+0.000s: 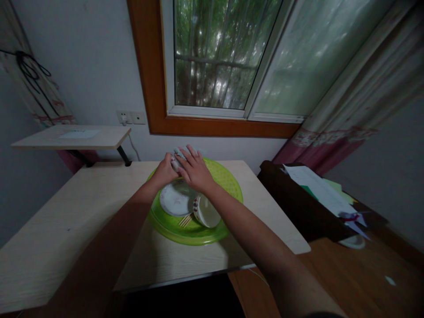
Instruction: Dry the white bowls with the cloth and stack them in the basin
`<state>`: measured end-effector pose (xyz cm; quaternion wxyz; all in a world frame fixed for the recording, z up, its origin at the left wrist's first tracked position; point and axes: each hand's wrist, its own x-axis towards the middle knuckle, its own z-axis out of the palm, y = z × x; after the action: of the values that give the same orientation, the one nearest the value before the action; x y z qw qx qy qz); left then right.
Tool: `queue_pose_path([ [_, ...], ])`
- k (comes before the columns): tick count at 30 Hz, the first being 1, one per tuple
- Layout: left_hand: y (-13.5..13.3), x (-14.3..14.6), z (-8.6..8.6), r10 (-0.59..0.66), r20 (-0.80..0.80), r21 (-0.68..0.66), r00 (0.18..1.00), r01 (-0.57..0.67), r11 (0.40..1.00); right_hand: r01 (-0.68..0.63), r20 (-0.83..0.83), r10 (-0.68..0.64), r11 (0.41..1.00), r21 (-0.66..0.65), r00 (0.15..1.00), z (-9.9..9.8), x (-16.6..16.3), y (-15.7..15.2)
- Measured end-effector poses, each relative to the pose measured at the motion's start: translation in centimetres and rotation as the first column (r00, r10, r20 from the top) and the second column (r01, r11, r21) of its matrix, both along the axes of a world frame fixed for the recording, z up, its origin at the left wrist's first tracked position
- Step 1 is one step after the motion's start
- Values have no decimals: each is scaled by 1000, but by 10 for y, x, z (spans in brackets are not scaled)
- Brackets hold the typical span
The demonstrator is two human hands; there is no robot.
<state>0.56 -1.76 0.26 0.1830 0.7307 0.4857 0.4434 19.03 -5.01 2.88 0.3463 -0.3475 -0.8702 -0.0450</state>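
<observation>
Above a green tray (195, 242) on the desk (99, 190) | small whitish piece (174, 164), probably crockery: left hand (165, 172) has fingers curled round it, right hand (196, 171) lays fingers nearly straight over pale-blue cloth (179, 153) against it | I judge it light, stiff, breakable; hold its sides | plate (175, 199) and bowl (209, 213) crowd below, more room leftward

White paper (316, 183) lies on dark furniture (281, 198) beside a curtain (351, 92), right of the window (218, 57).
</observation>
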Motion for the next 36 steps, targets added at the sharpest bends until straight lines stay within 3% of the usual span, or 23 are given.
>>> queue_pose_path([
  [3,-1,1,1,12,-12,-8,1000,-12,1000,-7,-8,6,1000,-13,1000,0,-1,0],
  [6,-2,3,3,33,3,-32,999,-33,999,-12,-135,0,996,-83,991,-5,3,10],
  [12,0,2,3,76,48,-26,996,-75,997,-71,-441,-58,960,-271,895,-16,16,29],
  [18,0,0,4,94,136,-40,986,-89,995,-107,-550,-136,916,-387,824,-24,18,35],
  [23,-4,2,9,65,132,-75,989,-56,996,-38,-473,-129,944,-328,871,-22,15,30],
  [28,-6,4,8,55,51,-60,997,-52,997,28,-198,-49,994,-110,979,-10,10,14],
  [32,-5,2,6,43,-2,-39,999,-43,998,10,-18,-10,1000,-2,1000,-1,3,1],
  [36,-4,2,5,35,-2,-21,999,-35,999,20,-76,-24,999,-48,997,-1,2,4],
])
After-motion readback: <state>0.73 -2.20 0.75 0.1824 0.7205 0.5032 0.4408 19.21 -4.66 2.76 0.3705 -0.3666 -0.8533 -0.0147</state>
